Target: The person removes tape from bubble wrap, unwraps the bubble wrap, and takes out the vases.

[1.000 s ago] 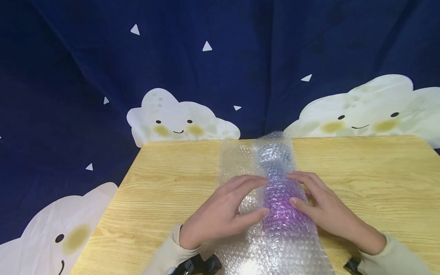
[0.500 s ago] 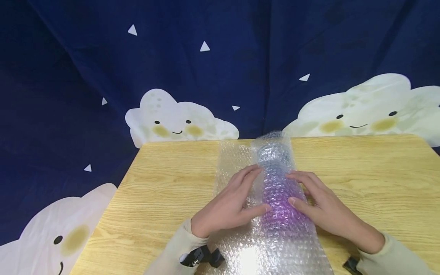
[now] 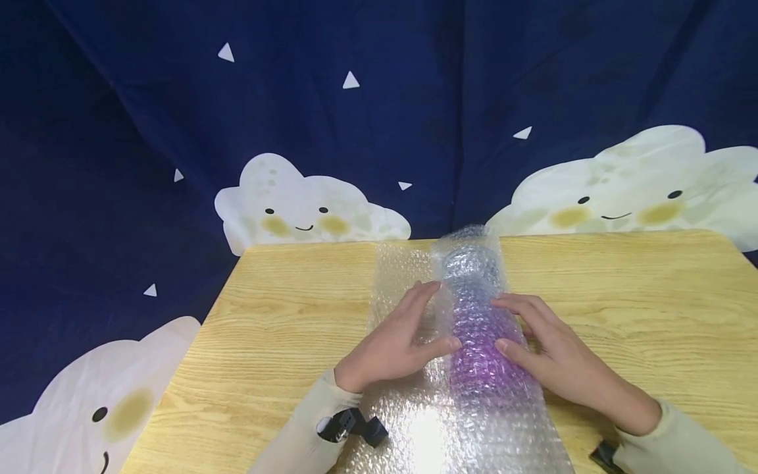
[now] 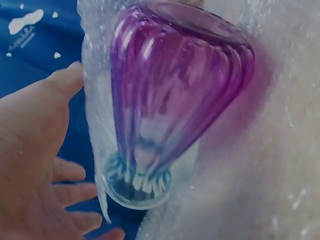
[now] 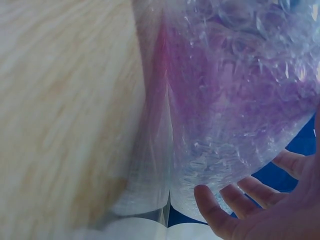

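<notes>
A ribbed glass vase, purple at its wide end and blue-green at its narrow end, lies under bubble wrap; the left wrist view shows the vase (image 4: 170, 85) plainly. In the head view the covered vase (image 3: 482, 329) points its narrow end at the table's far side. My left hand (image 3: 393, 345) is at its left edge, fingers relaxed and spread, thumb tip close to the wrap. From the right, my right hand (image 3: 559, 352) rests its fingertips and thumb on the bubble wrap (image 3: 503, 434). The right wrist view shows its fingers (image 5: 255, 192) loosely bent beside the wrap.
A single layer of bubble wrap lies left of the vase on the wooden table (image 3: 296, 309). Behind the table hangs a dark blue curtain (image 3: 379, 118) with white clouds and triangles. A black device (image 3: 352, 424) is strapped at the left wrist.
My left hand first moved forward and right along the wrap, then drew back slightly left, its thumb moving off the purple part. My right hand has stayed nearly still.
</notes>
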`<act>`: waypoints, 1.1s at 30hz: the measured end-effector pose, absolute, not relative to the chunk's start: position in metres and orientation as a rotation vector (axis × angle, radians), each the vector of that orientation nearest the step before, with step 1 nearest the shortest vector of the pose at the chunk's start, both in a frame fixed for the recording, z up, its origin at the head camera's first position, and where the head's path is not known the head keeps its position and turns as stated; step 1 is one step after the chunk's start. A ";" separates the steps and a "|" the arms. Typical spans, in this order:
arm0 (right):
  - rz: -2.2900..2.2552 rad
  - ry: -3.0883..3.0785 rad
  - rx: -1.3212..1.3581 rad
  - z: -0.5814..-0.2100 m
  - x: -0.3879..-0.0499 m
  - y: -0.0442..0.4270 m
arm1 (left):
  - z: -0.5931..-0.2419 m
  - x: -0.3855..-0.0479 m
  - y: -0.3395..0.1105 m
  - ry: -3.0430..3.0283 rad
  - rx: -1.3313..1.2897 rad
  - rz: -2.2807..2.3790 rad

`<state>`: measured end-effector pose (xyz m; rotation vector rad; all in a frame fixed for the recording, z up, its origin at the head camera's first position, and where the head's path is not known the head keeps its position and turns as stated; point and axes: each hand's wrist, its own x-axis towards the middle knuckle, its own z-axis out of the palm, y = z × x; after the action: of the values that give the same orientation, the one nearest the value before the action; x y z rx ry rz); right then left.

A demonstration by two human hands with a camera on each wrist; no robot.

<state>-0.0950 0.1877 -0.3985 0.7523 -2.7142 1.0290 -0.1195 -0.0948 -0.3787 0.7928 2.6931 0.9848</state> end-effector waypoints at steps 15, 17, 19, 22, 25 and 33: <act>1.025 -2.703 0.760 -0.400 -0.096 0.188 | -0.405 -0.135 -0.099 2.651 0.735 1.205; 1.022 -2.704 0.757 -0.400 -0.096 0.188 | -0.408 -0.136 -0.099 2.623 0.704 1.264; 1.021 -2.707 0.753 -0.400 -0.096 0.188 | -0.412 -0.137 -0.100 2.602 0.663 1.313; 1.026 -2.712 0.749 -0.400 -0.096 0.188 | -0.415 -0.139 -0.101 2.587 0.621 1.367; 1.026 -2.712 0.750 -0.400 -0.096 0.188 | -0.419 -0.141 -0.102 2.583 0.605 1.383; 1.012 -2.708 0.750 -0.400 -0.096 0.188 | -0.427 -0.145 -0.102 2.544 0.546 1.404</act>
<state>-0.0962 0.1885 -0.3998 0.7498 -2.7081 1.0125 -0.1446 -0.1019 -0.4265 0.5464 2.5437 1.4036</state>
